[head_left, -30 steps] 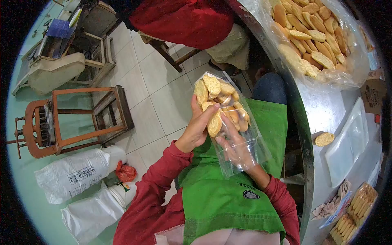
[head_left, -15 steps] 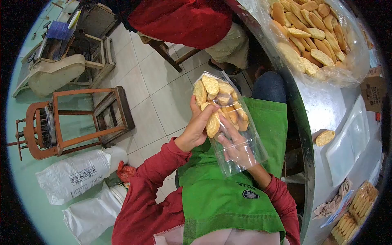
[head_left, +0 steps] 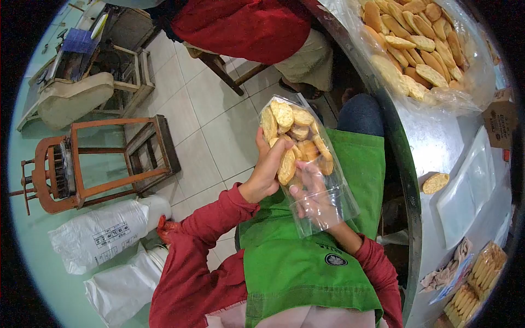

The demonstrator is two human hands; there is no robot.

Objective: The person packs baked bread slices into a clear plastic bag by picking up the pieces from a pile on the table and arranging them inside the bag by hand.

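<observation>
A clear plastic bag (head_left: 342,197) filled at its far end with oval golden rusks (head_left: 283,115) is held above my lap. My left hand (head_left: 266,174) grips its left side from outside, thumb pressed over a rusk near the edge. Reaching in through the bag's near end, my right hand (head_left: 314,194) shows through the plastic. Its fingers are apart and stretched toward the lower rusks, fingertips touching them or very close. No rusk is visibly held in that hand.
On the metal table (head_left: 407,142) at right are a large open bag of rusks (head_left: 426,49), one loose rusk (head_left: 436,183), flat plastic bags (head_left: 465,191) and packed rusks (head_left: 486,268). Another person (head_left: 240,27) sits ahead. A rusty metal frame (head_left: 115,158) and white sacks (head_left: 98,235) stand left.
My right hand's fingers have shifted slightly inside the bag, and the lower rusks have turned and settled a little. My left hand keeps its grip on the bag.
</observation>
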